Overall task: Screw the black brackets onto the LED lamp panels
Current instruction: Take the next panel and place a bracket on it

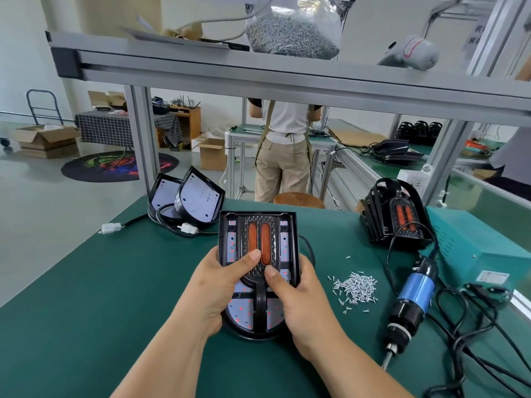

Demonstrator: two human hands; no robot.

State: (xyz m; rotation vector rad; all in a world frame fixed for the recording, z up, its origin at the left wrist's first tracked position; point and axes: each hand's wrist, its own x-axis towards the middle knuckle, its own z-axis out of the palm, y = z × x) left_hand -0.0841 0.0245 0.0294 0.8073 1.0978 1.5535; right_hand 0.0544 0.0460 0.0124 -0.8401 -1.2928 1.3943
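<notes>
Panel: LED panel [246, 315] lies in the middle of the green worktop [86, 282], rounded end toward the wearer, straight end away.
Bracket: black bracket [259, 219] with two orange inserts sits on top of the panel, its stem running down the centre line.
Left hand: left hand [221, 285] grips the panel's left edge, forearm coming in from below; its thumb [250, 258] lies across the bracket, tip at the foot of the left orange insert.
Right hand: right hand [301, 300] grips the right edge with its fingers curled round the side; its thumb [271, 275] presses the bracket just below the right insert.
Thumbs: close together, nearly tip to tip.
Screws: loose heap of screws [356, 287] on the worktop, right of the right hand and apart from it.
Screwdriver: corded screwdriver [413, 294] lies beyond the heap, bit pointing toward the wearer, no hand on it.
Stack: bracketed lamps [393, 214] stand at the far right.
Spare panels: two panels [198, 199] lean at the far left edge.
</notes>
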